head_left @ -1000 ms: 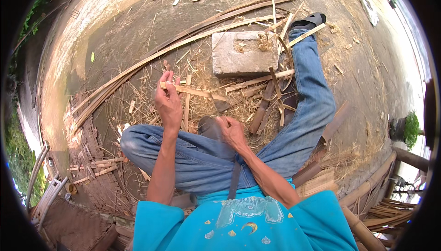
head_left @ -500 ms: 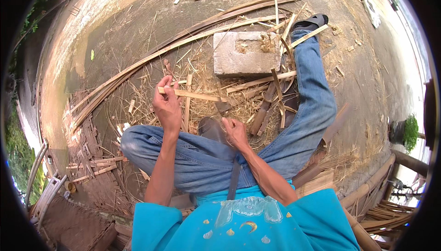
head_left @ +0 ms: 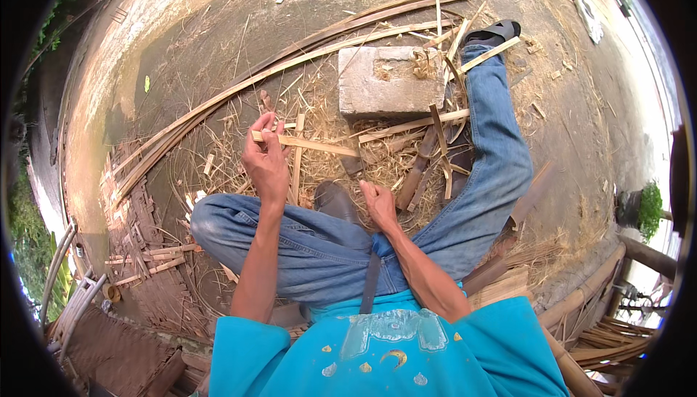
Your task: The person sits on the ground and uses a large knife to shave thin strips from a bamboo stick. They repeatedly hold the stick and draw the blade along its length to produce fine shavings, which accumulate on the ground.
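My left hand [head_left: 267, 157] pinches one end of a pale bamboo strip [head_left: 312, 144] between thumb and fingers. The strip reaches out to the right above the shavings. My right hand [head_left: 379, 202] is closed round what looks like a knife; its handle is hidden in the fist. The dark blade [head_left: 352, 165] points up and away, touching or close to the strip's right end. Beneath lie curled bamboo shavings [head_left: 327, 117]. Past my right hand, a sheathed or wooden-handled tool [head_left: 414, 178] lies beside my right leg.
A pale concrete block [head_left: 392, 92] with shavings on it stands ahead. Long bamboo strips [head_left: 247, 81] curve across the ground at far left. Shorter strips [head_left: 443, 150] lie by my outstretched right leg [head_left: 497, 128]. My bent left leg [head_left: 232, 226] rests at near left. Bamboo poles [head_left: 592, 284] are at lower right.
My right hand and the blade have moved slightly right and up. The strip's right end has dipped a little. My left hand still grips the strip, tilted slightly.
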Available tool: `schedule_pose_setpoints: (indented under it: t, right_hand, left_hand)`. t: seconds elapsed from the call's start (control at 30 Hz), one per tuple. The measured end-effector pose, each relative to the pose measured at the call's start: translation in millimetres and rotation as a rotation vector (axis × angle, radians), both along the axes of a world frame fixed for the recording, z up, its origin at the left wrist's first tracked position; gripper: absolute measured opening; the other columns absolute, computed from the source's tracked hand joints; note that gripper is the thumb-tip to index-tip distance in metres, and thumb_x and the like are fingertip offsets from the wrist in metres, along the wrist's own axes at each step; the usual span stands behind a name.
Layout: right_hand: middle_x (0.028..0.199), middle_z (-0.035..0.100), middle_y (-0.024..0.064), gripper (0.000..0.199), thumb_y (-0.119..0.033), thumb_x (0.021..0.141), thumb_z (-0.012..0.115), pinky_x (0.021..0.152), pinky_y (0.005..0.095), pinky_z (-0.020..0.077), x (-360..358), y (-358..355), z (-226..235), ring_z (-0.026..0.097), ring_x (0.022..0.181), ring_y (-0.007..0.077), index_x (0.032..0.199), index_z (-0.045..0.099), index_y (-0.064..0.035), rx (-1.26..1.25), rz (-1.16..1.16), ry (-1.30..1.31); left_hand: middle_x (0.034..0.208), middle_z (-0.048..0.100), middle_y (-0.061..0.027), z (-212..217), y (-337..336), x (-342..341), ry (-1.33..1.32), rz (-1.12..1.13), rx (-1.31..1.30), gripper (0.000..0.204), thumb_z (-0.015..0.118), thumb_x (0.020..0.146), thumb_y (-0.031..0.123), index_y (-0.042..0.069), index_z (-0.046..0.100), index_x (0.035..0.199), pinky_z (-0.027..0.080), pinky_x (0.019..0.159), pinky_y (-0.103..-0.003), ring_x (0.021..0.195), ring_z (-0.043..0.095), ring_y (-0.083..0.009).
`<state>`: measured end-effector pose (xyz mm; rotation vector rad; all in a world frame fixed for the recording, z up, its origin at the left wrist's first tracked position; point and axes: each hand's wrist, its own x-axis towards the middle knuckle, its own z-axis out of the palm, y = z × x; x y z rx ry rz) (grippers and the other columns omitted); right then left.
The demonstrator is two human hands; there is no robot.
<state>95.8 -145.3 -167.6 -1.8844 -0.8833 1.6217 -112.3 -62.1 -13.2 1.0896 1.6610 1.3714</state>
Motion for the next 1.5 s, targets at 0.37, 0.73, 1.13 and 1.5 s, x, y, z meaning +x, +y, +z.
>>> schedule_pose_setpoints:
  t: [0.37, 0.73, 1.13, 1.5]
  right_hand:
    - [0.056, 0.054, 0.0016, 0.049, -0.049, 0.098, 0.069, 0.041, 0.0294, 0.0407, 0, 0, -28, 0.054, 0.044, 0.0109, 0.076, 0.06, -0.006, 0.152, 0.048, 0.004]
    - [0.065, 0.057, 0.0137, 0.037, -0.035, 0.096, 0.072, 0.062, 0.0404, 0.045, 19, 14, 44, 0.052, 0.062, 0.0213, 0.089, 0.062, -0.0001, 0.415, 0.227, -0.068]
    - [0.066, 0.065, 0.0154, 0.022, -0.028, 0.086, 0.076, 0.058, 0.043, 0.0504, 36, 66, 130, 0.066, 0.06, 0.0334, 0.086, 0.07, -0.0071, 0.718, 0.518, -0.363]
    - [0.07, 0.069, 0.0191, 0.029, -0.034, 0.083, 0.076, 0.061, 0.0467, 0.0535, 75, 130, 65, 0.068, 0.063, 0.0384, 0.075, 0.07, -0.0069, 0.44, 0.285, -0.622]
  left_hand:
    - [0.112, 0.068, -0.0105, -143, 32, 17, -0.283, -0.064, -0.302, 0.043, 0.06, 0.107, 0.026, -0.001, 0.055, 0.14, 0.059, 0.088, -0.033, 0.103, 0.068, -0.0198]
    - [0.082, 0.052, -0.0005, 3, 1, 18, -0.791, -0.202, -0.242, 0.025, 0.052, 0.111, 0.022, 0.009, 0.049, 0.131, 0.046, 0.05, -0.02, 0.061, 0.053, -0.008]
    - [0.085, 0.062, -0.0029, 25, -39, 60, -0.594, -0.305, -0.381, 0.029, 0.053, 0.11, 0.019, 0.003, 0.057, 0.135, 0.037, 0.045, -0.02, 0.055, 0.051, -0.0063]
    - [0.079, 0.058, 0.0005, 48, -72, 59, -0.594, -0.402, -0.459, 0.035, 0.053, 0.111, 0.021, -0.003, 0.058, 0.135, 0.034, 0.046, -0.017, 0.052, 0.045, -0.0026]
